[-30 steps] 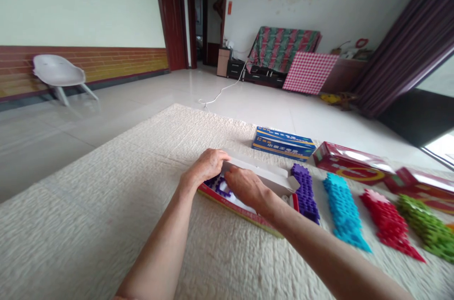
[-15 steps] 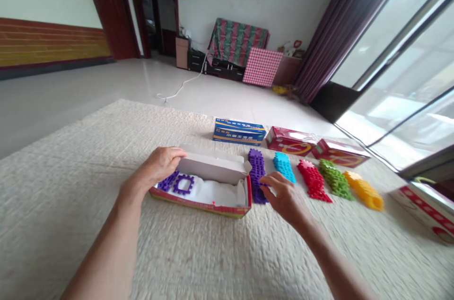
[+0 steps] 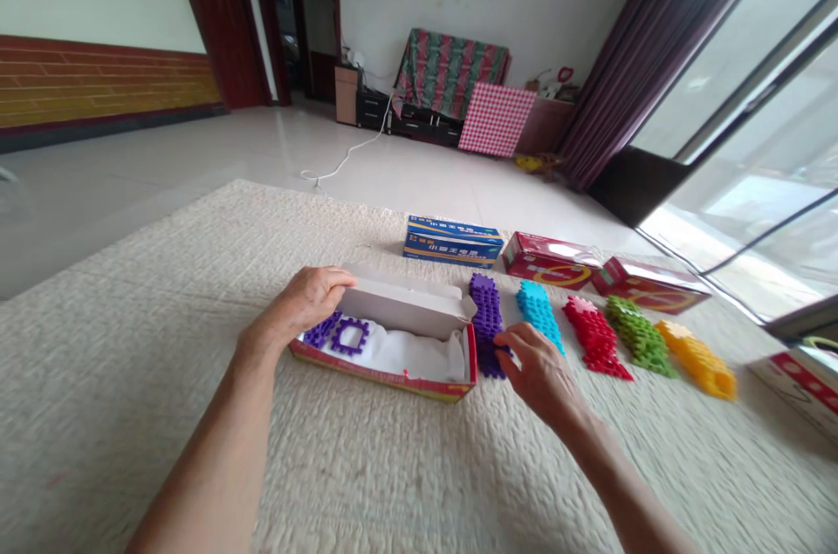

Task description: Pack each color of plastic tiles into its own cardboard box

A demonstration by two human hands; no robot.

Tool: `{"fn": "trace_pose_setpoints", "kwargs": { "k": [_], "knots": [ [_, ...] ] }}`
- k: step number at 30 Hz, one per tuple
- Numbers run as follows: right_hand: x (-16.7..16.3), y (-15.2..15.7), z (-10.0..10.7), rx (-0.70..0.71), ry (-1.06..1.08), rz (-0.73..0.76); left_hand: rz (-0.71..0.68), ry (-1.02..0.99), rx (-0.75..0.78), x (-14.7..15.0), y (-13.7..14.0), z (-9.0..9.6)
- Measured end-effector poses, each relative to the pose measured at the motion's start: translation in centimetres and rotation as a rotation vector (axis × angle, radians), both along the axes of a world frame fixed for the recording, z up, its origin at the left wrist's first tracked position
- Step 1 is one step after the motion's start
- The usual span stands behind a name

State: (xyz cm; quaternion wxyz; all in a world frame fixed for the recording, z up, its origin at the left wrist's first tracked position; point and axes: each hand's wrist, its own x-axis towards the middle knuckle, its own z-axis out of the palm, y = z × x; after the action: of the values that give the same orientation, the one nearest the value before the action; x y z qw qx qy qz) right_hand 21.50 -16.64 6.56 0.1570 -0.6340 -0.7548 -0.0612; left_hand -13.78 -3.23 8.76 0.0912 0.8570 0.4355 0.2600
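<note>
My left hand (image 3: 311, 303) is closed on the raised white lid (image 3: 402, 303) of an open red cardboard box (image 3: 386, 375), at the lid's left end. Inside the box lies a white cloth (image 3: 409, 352). Purple notched plastic building blocks (image 3: 350, 336) sit at the box's left end, one a square frame with an open middle. Right of the box stretches an overlapping row of purple blocks (image 3: 485, 314). At that row's near end my right hand (image 3: 537, 366) pinches a purple block, mostly hidden by the fingers.
Rows of blue (image 3: 540, 314), red (image 3: 597, 340), green (image 3: 638, 336) and yellow blocks (image 3: 700, 362) lie to the right on the quilted beige mat (image 3: 367, 467). Behind them stand a blue box (image 3: 451, 247) and two red boxes (image 3: 553, 262). A red-and-white box (image 3: 799, 384) is at far right.
The view has swung slightly left, so everything appears farther right. Both hands keep their places, the left at the lid and the right at the purple row.
</note>
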Motion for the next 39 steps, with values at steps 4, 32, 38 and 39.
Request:
{"fn": "trace_pose_setpoints", "kwargs": {
  "k": [4,32,38,39],
  "knots": [
    [0.0,-0.1,2.7,0.147,0.065,-0.02,0.001,0.007,-0.018,0.1,-0.4,0.6],
    [-20.4,9.1,2.7,-0.204,-0.334,0.413,-0.005,-0.13,-0.097,-0.2,-0.5,0.5],
    [-20.6,9.4,2.3,-0.217,-0.345,0.454,-0.005,-0.127,-0.086,-0.3,-0.4,0.4],
    [-20.6,9.4,2.2,-0.222,-0.347,0.457,-0.005,-0.126,-0.086,-0.3,-0.4,0.4]
  ]
}}
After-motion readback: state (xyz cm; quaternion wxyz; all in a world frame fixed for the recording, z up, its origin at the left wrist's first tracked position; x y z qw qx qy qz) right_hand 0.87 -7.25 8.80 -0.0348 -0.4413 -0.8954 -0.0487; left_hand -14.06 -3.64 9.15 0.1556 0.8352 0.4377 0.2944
